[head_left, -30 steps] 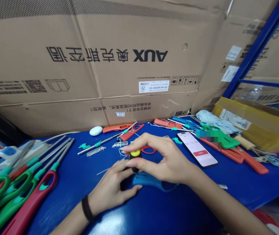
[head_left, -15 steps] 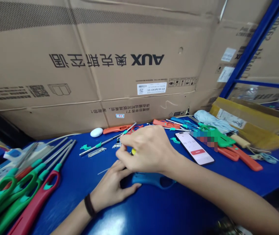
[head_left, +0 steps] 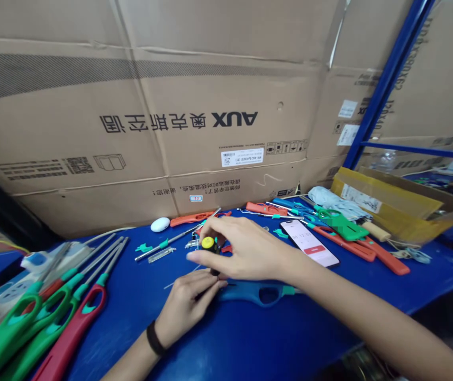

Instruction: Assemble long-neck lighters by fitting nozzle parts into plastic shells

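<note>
- We saw a small black cylinder with a yellow cap (head_left: 208,243), just beyond the end of the blue lighter handle (head_left: 258,292).
- Our right hand (head_left: 246,248) pinched it between thumb and fingertips.
- Our left hand (head_left: 187,309) lay curled beside the handle; we could not tell its grip.

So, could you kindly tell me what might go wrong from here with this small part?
The small black-and-yellow cylinder is pinched at the right hand's fingertips, so it might slip. It could then get lost among the loose metal parts nearby. The blue plastic lighter handle below might also get knocked.
</note>
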`<state>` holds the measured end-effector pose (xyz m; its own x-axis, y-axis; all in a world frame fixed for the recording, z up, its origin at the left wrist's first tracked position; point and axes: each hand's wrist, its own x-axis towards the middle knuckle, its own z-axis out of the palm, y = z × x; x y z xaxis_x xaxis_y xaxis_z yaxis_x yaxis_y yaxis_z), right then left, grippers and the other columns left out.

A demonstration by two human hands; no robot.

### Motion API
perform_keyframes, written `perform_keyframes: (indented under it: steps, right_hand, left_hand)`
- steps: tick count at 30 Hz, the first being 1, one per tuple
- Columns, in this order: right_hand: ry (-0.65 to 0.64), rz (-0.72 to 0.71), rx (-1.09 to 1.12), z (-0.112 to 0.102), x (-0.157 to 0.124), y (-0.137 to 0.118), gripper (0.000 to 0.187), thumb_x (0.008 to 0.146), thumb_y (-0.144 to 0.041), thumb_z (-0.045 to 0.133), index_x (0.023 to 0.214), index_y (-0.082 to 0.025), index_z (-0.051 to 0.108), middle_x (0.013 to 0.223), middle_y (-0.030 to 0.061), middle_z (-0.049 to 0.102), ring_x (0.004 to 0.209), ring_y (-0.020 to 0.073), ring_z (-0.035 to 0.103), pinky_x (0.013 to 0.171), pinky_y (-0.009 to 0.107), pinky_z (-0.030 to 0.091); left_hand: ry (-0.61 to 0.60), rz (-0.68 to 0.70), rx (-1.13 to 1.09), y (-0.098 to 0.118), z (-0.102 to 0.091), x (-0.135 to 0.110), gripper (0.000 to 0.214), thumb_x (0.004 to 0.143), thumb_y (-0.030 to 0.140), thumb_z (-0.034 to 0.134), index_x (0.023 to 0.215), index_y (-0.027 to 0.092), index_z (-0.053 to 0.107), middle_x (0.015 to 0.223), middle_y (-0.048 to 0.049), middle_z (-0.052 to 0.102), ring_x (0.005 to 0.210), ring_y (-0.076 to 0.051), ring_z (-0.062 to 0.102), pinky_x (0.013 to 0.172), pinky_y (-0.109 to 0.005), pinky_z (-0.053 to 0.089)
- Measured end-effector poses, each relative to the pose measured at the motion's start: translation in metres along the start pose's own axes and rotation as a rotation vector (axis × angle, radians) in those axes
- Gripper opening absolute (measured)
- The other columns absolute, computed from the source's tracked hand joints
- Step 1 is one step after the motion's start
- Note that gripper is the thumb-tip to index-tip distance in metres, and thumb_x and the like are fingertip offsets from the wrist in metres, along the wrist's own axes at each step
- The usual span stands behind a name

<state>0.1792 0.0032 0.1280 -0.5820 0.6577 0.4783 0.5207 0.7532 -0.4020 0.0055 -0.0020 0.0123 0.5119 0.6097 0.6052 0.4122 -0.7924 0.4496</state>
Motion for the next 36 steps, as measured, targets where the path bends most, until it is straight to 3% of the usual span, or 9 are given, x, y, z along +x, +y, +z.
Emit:
perform_keyframes:
  steps: [3,9,15,19,23,26,30,33,36]
  right_hand:
    - [-0.158,-0.033,0.297,-0.006,-0.015,0.009,0.031,0.093,-0.024,0.046,0.124,-0.023,0.05,0.111,0.0043,0.065,0.099,0.014,0.061,0.084,0.027,0.045]
    - [-0.073,-0.055,0.45,0.004,-0.025,0.012,0.042,0.09,-0.019,0.051,0.13,-0.029,0.047,0.126,0.0009,0.058,0.111,0.0143,0.057,0.091,0.028,0.045]
    - [0.004,-0.062,0.327,0.0,-0.021,0.013,0.03,0.083,-0.024,0.063,0.113,-0.023,0.061,0.099,-0.0004,0.069,0.084,0.0105,0.064,0.077,0.019,0.046]
    - [0.004,-0.048,0.045,-0.01,-0.013,0.012,0.021,0.077,-0.035,0.07,0.087,-0.017,0.067,0.072,-0.002,0.067,0.063,0.0099,0.059,0.06,0.019,0.04]
    - [-0.027,-0.062,-0.285,-0.011,0.003,0.011,0.045,0.071,-0.061,0.063,0.071,-0.016,0.066,0.051,-0.0023,0.057,0.048,0.0098,0.049,0.048,0.023,0.025]
    - [-0.005,-0.096,-0.476,-0.006,0.013,0.01,0.059,0.072,-0.073,0.05,0.073,-0.018,0.069,0.048,0.0001,0.056,0.048,0.012,0.049,0.049,0.025,0.018]
    - [-0.088,-0.156,-0.577,-0.005,0.016,0.008,0.064,0.08,-0.072,0.039,0.064,-0.017,0.068,0.042,0.0024,0.053,0.047,0.0142,0.049,0.049,0.026,0.018]
    - [-0.139,-0.145,-0.487,-0.01,0.012,0.003,0.06,0.087,-0.065,0.034,0.07,-0.016,0.066,0.054,0.0046,0.059,0.056,0.0161,0.054,0.051,0.026,0.025]
    - [-0.265,-0.132,-0.218,-0.016,0.006,-0.005,0.036,0.095,-0.041,0.032,0.094,-0.017,0.058,0.08,0.0046,0.066,0.068,0.0155,0.058,0.057,0.026,0.035]
  left_hand:
    - [-0.027,-0.035,-0.011,0.002,0.0,0.003,0.019,0.089,0.019,0.052,0.084,0.018,0.071,0.071,-0.0029,0.069,0.063,-0.014,0.064,0.062,-0.023,0.052]
    - [-0.138,-0.057,-0.007,-0.008,0.003,-0.003,0.025,0.083,0.031,0.063,0.105,0.022,0.068,0.088,-0.0048,0.071,0.081,-0.018,0.066,0.073,-0.027,0.053]
    - [-0.227,-0.147,-0.026,-0.01,0.004,-0.004,0.034,0.079,0.038,0.066,0.111,0.025,0.066,0.101,-0.0045,0.071,0.092,-0.02,0.066,0.082,-0.03,0.053]
    - [-0.225,-0.154,-0.05,-0.009,0.004,-0.002,0.034,0.079,0.037,0.067,0.11,0.025,0.066,0.102,-0.0035,0.072,0.095,-0.021,0.066,0.086,-0.031,0.052]
    - [-0.23,-0.145,-0.049,-0.007,0.003,-0.001,0.034,0.079,0.036,0.066,0.111,0.024,0.066,0.1,-0.0033,0.072,0.093,-0.02,0.066,0.086,-0.032,0.052]
    - [-0.232,-0.137,-0.025,-0.007,0.003,-0.001,0.034,0.08,0.036,0.065,0.111,0.024,0.065,0.099,-0.0038,0.072,0.092,-0.021,0.066,0.083,-0.032,0.053]
    - [-0.228,-0.102,-0.012,-0.008,0.003,-0.002,0.034,0.082,0.038,0.063,0.113,0.024,0.065,0.1,-0.0047,0.072,0.094,-0.021,0.065,0.084,-0.032,0.052]
    - [-0.244,-0.073,-0.004,-0.01,0.003,-0.002,0.035,0.082,0.038,0.062,0.114,0.024,0.064,0.103,-0.005,0.071,0.095,-0.021,0.065,0.086,-0.031,0.052]
    - [-0.25,-0.054,-0.006,-0.01,0.004,-0.003,0.029,0.084,0.038,0.061,0.108,0.023,0.066,0.1,-0.0036,0.071,0.093,-0.02,0.066,0.083,-0.029,0.052]
